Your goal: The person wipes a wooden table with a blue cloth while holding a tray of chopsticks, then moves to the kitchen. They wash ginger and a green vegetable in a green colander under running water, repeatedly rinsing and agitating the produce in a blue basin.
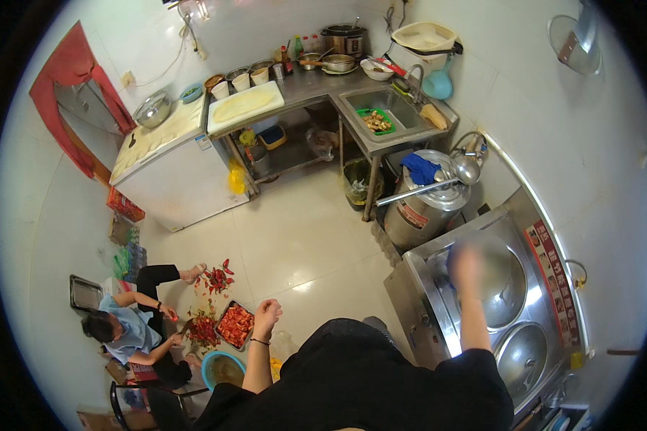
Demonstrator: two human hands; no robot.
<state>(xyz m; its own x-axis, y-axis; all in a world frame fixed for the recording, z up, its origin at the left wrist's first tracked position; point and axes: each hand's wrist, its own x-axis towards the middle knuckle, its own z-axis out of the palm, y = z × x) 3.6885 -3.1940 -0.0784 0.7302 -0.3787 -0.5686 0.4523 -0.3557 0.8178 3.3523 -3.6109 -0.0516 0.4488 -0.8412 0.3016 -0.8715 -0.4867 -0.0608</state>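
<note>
My left hand (268,315) is raised in front of me on the left, its fingers loosely bent, with nothing visible in it. Below it lies the floor, beside a metal tray of cut red peppers (235,325). My right hand (468,272) reaches over the steel cooking range (436,261), above a large round wok (512,301). A blurred patch covers this hand and the dark bluish, rounded thing around it, so its hold cannot be made out. A second round pan or lid (523,358) sits nearer to me on the range.
At left, a seated person (132,328) handles red peppers beside a pepper pile (202,329) and a blue basin (222,369). Ahead are a white chest freezer (180,183), a sink (410,110) holding a green basket of ginger-like roots (376,122), and a steel drum (420,218) bearing a ladle (420,191).
</note>
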